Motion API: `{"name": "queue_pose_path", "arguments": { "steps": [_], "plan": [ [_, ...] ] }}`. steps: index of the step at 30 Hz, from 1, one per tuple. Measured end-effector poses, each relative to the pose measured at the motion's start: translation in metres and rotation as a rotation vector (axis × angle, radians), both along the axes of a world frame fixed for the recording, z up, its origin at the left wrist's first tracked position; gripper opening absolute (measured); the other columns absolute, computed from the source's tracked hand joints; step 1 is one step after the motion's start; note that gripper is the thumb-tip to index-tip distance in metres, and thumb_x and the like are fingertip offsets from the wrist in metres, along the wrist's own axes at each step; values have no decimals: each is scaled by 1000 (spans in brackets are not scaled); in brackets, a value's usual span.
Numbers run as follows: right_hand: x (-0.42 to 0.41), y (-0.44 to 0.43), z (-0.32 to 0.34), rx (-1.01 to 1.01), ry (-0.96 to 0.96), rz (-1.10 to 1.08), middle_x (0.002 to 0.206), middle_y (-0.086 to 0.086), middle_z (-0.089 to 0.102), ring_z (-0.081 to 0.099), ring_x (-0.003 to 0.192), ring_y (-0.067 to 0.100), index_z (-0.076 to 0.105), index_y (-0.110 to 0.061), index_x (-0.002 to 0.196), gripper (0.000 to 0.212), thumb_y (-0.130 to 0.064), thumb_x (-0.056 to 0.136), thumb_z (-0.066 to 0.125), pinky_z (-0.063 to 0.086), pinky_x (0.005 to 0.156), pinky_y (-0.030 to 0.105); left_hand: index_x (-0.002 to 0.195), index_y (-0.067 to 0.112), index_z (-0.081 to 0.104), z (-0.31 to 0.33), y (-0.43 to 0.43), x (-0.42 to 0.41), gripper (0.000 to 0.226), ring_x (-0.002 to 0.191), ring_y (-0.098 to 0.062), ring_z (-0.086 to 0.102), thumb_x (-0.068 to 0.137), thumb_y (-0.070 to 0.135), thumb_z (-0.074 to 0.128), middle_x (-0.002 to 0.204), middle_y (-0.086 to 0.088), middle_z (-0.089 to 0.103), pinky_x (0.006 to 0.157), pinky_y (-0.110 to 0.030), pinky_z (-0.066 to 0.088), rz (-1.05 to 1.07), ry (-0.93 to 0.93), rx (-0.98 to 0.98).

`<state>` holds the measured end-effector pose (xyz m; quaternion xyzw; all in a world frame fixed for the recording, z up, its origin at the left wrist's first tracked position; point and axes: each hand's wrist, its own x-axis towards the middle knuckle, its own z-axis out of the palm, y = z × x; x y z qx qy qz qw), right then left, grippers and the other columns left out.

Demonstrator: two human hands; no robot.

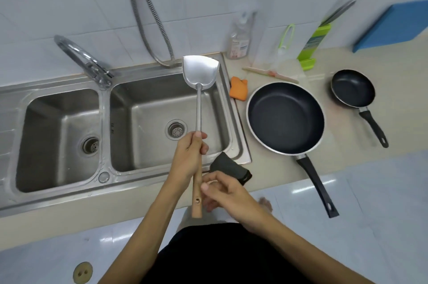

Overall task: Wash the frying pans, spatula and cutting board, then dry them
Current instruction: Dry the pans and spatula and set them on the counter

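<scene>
My left hand (pixel 188 156) grips the steel spatula (pixel 200 70) where its metal shaft meets the wooden handle. It holds the spatula upright over the right sink basin (pixel 129 103), blade toward the wall. My right hand (pixel 227 193) hovers by the lower end of the handle with loosely curled fingers that hold nothing I can see. A dark cloth (pixel 231 166) lies at the sink's front right corner, just behind that hand. The large black frying pan (pixel 286 118) and the small one (pixel 353 87) sit on the counter to the right. A thin pale board (pixel 271 74) lies behind the large pan.
An orange sponge (pixel 238 87) rests beside the sink rim. A soap bottle (pixel 239 38), a green stand (pixel 310 45) and a blue block (pixel 393 26) stand along the wall. The faucet (pixel 85 61) rises between the two basins, and a shower hose hangs above.
</scene>
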<state>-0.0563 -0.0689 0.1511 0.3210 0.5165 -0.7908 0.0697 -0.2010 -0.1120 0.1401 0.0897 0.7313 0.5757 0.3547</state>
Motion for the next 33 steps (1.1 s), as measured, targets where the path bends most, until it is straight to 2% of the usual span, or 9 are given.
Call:
{"name": "queue_pose_path", "arguments": {
  "steps": [4,8,13,18,22,24,26,30,33],
  "plan": [
    [33,26,2,-139,41,-119,96,18,66,67,84,31,57,1,123,23,-9,102,54,58,82,44,96,13,61,7,43,39,30,62,-6,51,110,27,38,65,4,54,67,-22,44,-44,10,26],
    [71,66,2,-208,6,-261,77,17,53,51,57,26,55,-3,96,23,-15,81,43,47,54,34,95,13,61,1,93,94,27,64,-10,57,108,27,42,66,6,64,66,-27,48,-99,25,5],
    [144,141,-18,62,-217,-239,61,2,43,36,45,12,52,-12,92,19,-18,99,36,28,45,25,108,14,63,-21,156,173,24,85,-11,65,106,32,48,92,2,73,82,-29,53,-105,14,-17],
    [194,229,-57,313,-282,-178,63,2,49,41,45,13,57,-13,86,22,-22,100,43,33,40,25,117,17,62,-77,190,248,23,103,-16,63,104,33,53,102,4,66,83,-21,46,75,21,-171],
    [214,277,-90,483,-324,-79,66,2,50,45,55,16,55,-14,84,29,-31,103,42,39,43,26,134,9,50,-118,206,291,49,114,-23,58,101,45,53,125,-6,60,94,-31,46,136,-78,-464],
    [217,291,-104,526,-338,-22,67,4,51,47,57,16,57,-12,85,29,-30,103,41,41,46,27,130,9,50,-128,215,303,53,109,-21,58,101,53,48,119,-5,59,92,-31,45,116,-202,-486],
    [216,298,-113,546,-351,18,68,4,53,49,58,17,58,-12,85,30,-29,102,41,43,48,28,112,8,56,-131,224,310,51,90,-21,63,102,56,41,101,-7,63,84,-36,50,126,-292,-424],
    [214,302,-125,577,-370,80,68,2,54,50,59,15,55,-15,81,31,-31,104,43,43,48,26,105,7,61,-129,237,321,49,75,-25,68,108,47,32,86,-13,69,81,-44,59,297,-488,-283],
    [216,300,-130,579,-374,104,67,1,52,47,58,14,53,-15,77,30,-29,102,43,42,49,28,86,7,56,-128,241,325,52,54,-19,52,108,47,32,66,-7,54,50,-30,51,331,-514,-271]
  ]
}}
